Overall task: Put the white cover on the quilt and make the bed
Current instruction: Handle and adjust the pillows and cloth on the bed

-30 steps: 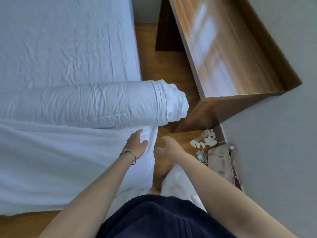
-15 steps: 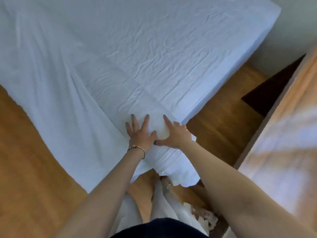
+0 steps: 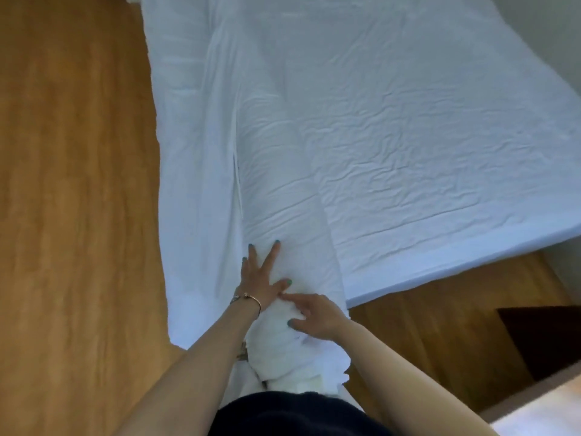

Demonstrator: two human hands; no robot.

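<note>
Here the rolled quilt, wrapped in the white cover, lies as a long tube running from about 12 o'clock down to 6 o'clock across the bed, its near end overhanging the mattress edge and reaching toward the person's dark clothing at the bottom of the view. A flat stretch of the cover spreads out at the roll's 9 o'clock side and hangs over the wooden floor.

The left hand lies flat on top of the roll near its close end, fingers straight and spread, pointing toward 12 o'clock; its grip is fully open and it presses on the fabric rather than holding it. A thin bracelet circles that wrist. The right hand sits just at 4 o'clock of the left, resting on the same roll with the index finger stretched toward the left thumb and nearly touching it, the thumb pointing toward 9 o'clock. Its other fingers bend over the far side of the roll, so whether that grip has pinched any cloth cannot be told.

The bare mattress sheet, creased, fills the area from 1 to 3 o'clock. A dark piece of furniture stands on the floor at 4 o'clock.
</note>
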